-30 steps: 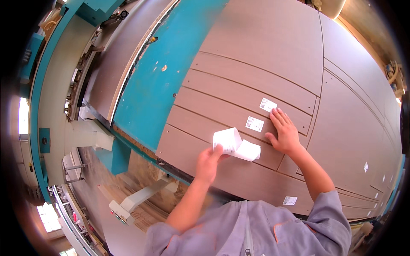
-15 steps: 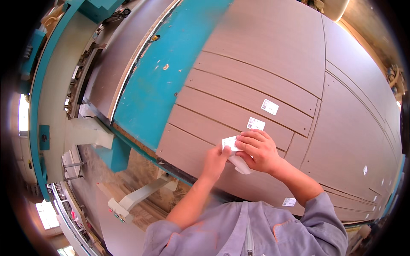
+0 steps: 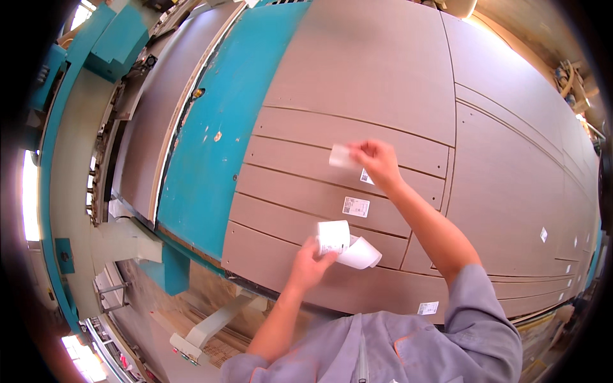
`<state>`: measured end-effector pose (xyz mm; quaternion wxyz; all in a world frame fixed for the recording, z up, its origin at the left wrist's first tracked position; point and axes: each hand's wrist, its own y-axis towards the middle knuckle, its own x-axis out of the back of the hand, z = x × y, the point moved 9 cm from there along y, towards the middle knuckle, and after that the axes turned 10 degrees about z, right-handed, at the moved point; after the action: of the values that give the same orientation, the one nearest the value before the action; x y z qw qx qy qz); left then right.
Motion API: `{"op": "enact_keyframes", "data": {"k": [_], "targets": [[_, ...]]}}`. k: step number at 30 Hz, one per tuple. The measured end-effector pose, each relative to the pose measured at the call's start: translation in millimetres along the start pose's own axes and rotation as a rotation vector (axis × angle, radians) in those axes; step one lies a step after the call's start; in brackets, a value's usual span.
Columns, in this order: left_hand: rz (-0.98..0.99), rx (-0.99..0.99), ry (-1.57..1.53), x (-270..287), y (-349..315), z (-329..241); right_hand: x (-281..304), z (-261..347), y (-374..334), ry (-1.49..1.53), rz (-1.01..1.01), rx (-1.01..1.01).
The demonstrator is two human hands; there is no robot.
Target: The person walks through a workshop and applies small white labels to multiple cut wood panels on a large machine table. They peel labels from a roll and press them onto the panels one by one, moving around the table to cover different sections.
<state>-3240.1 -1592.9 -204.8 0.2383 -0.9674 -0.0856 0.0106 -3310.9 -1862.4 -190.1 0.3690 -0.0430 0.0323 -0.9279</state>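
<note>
A sticker [image 3: 343,157] in your right hand [image 3: 375,164], other stickers [image 3: 355,206] already on the boards [image 3: 370,57].
Just above mid-frame, your right hand pinches it, fingertips nearly together; blur hides whether it touches the boards. Below, your left hand [image 3: 310,265] curls part-open around a white paper roll [image 3: 334,237]. Stickers lie at centre, lower right of centre and far right; the pinched one looks not yet stuck down.

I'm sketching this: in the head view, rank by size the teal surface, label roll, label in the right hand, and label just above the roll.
1. Teal surface
2. Label roll
3. Unsure between the held label in the right hand and the label above the roll: the former is blurred and partly covered.
</note>
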Motion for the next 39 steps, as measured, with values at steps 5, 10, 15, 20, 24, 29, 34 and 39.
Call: {"op": "enact_keyframes", "data": {"k": [5,10,15,20,24,29,34,39], "targets": [[0.062,-0.025,0.012,-6,-5,-4,35,-16,49,-0.034,-0.236,0.265],[0.066,-0.086,-0.269,4,-12,4,178,-45,-1,-0.016,-0.598,0.216],[0.113,-0.018,-0.441,-6,-2,11,151,31,-32,-0.774,-0.569,0.53],[0.071,-0.025,-0.522,-3,-1,12,79,23,-29,-1.159,-0.03,0.625],[-0.1,0.012,-0.696,13,-2,21,66,20,-37,-1.189,0.074,0.449],[-0.126,-0.025,-0.723,6,9,0,33,-5,-39,-1.265,0.276,0.225],[-0.124,-0.081,-0.644,10,1,-19,60,-5,-72,-1.247,0.259,0.122],[-0.137,-0.075,-0.515,9,-8,-12,73,3,-106,-1.034,0.119,0.069]]}}
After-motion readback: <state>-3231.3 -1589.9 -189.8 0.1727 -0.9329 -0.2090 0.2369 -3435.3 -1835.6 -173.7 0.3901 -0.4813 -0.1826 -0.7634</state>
